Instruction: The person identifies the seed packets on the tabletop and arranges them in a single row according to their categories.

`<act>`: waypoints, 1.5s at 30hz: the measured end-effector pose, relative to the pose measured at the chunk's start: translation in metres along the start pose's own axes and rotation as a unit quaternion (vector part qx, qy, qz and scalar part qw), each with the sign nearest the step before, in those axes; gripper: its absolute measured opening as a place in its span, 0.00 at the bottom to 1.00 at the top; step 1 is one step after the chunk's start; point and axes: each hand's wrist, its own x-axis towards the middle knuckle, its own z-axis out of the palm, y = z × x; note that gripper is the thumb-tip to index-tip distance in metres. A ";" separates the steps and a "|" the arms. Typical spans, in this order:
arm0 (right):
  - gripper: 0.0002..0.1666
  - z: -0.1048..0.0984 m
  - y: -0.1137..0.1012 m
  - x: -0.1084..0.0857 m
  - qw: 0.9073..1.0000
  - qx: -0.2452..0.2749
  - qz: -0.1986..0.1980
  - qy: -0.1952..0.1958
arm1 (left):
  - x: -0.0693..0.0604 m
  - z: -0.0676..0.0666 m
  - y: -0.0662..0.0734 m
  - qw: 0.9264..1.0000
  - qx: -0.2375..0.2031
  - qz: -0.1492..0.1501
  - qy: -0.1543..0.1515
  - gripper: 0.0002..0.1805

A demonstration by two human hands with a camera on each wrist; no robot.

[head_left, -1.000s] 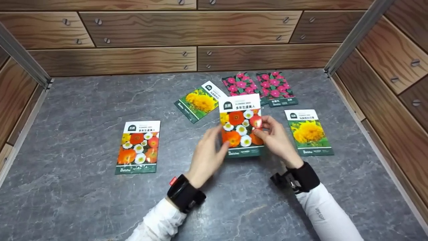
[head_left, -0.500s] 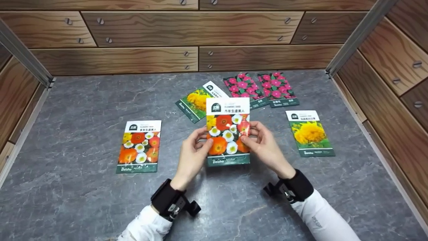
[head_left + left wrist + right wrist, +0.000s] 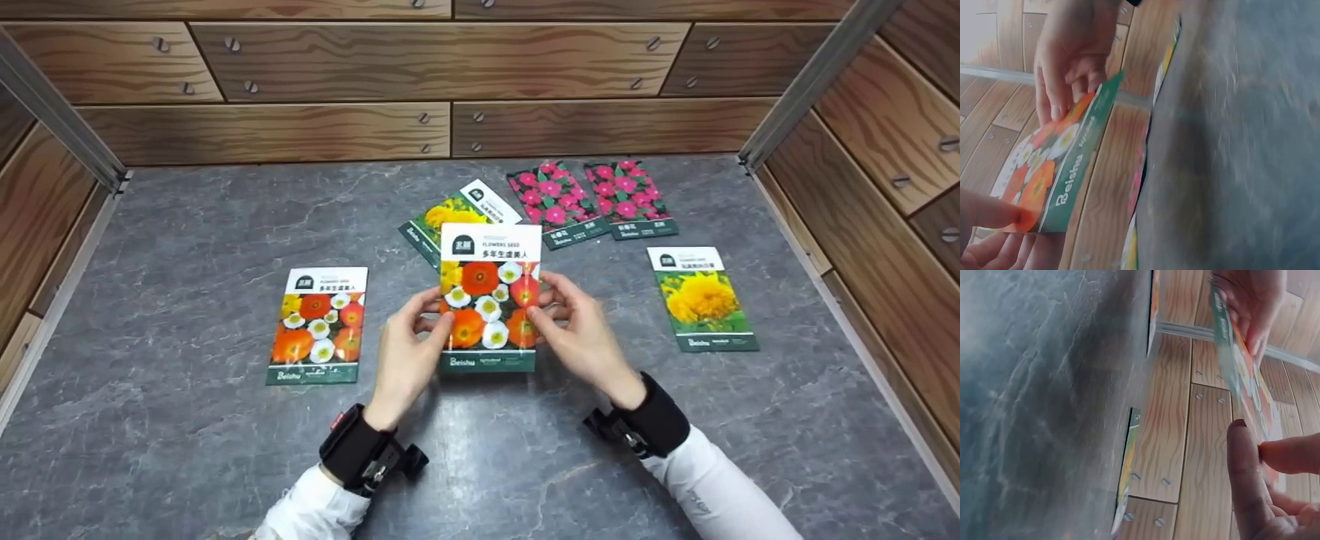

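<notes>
A poppy seed packet (image 3: 489,296), printed with orange, red and white flowers, is held up off the table between both hands. My left hand (image 3: 411,345) pinches its left edge, thumb on the front and fingers behind. On the opposite edge my right hand (image 3: 585,330) pinches it the same way. In the left wrist view the raised packet (image 3: 1044,163) tilts above the tabletop, its green bottom band nearest the camera. The right wrist view has the packet (image 3: 1247,377) nearly edge-on.
A matching poppy packet (image 3: 318,326) lies at left. A yellow-flower packet (image 3: 703,300) lies at right; another (image 3: 450,214) is partly covered by the raised packet. Two pink-flower packets (image 3: 556,199) lie at the back. Wood-patterned walls (image 3: 262,131) enclose the grey tabletop (image 3: 187,450).
The raised packet has moved left and slightly nearer to me. My left hand, blurred beside it a second ago, now pinches its left edge. The other packets stay put.
</notes>
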 end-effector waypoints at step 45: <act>0.53 0.064 -0.014 0.030 0.925 -0.333 -0.011 -0.184 | 0.009 -0.045 -0.015 0.908 0.410 -0.015 -0.090 0.33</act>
